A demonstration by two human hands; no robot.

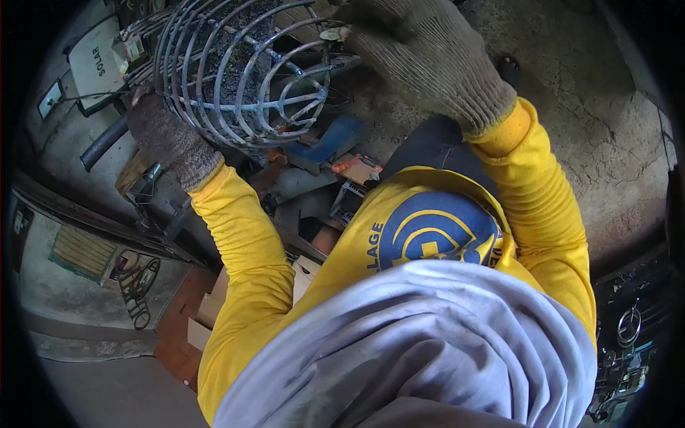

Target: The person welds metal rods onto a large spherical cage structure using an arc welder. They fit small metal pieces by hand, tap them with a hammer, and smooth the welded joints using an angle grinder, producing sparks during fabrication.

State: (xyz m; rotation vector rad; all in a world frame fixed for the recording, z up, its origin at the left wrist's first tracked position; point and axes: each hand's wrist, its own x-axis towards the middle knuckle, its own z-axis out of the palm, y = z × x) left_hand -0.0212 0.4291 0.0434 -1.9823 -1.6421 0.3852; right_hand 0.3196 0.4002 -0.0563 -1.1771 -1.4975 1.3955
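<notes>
A round basket-like cage of bent metal bars (pixel 250 82) stands at the top, left of centre, with bluish weld marks where the bars cross. My left hand (pixel 168 135), in a worn brown knit glove, is closed against the cage's left side, its fingers partly hidden. My right hand (pixel 432 64), in a similar glove, is raised over the cage's right end. Its fingers are bent together beside a small flat greenish-grey piece (pixel 332 34), whose kind I cannot make out. Dark, rough material shows through the bars.
A blue metal piece (pixel 328 143) and several tools lie below the cage. A dark tube (pixel 105 143) juts out by my left hand. A white case (pixel 96 64) stands at far left. Cracked concrete floor (pixel 571 93) stretches to the right.
</notes>
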